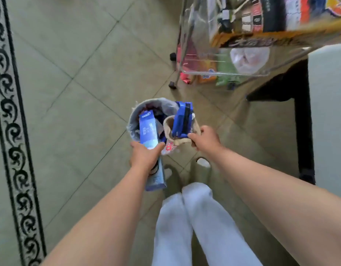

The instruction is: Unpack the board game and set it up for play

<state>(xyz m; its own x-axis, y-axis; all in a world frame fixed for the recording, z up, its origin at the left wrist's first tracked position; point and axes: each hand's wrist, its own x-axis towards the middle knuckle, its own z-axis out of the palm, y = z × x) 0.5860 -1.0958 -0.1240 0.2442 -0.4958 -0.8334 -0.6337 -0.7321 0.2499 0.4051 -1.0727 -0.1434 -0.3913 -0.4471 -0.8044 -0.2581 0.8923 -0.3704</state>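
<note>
Over the floor bin (156,102), my left hand (144,156) grips a long blue box (147,129); my right hand (205,140) pinches a beige bag (179,141) holding a blue case (180,120).

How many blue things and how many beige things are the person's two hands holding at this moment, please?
Blue: 2, the long blue carton gripped by the left hand, and the blue case sticking out of the pouch.
Beige: 1, the beige pouch gripped by the right hand.
Total: 3
</note>
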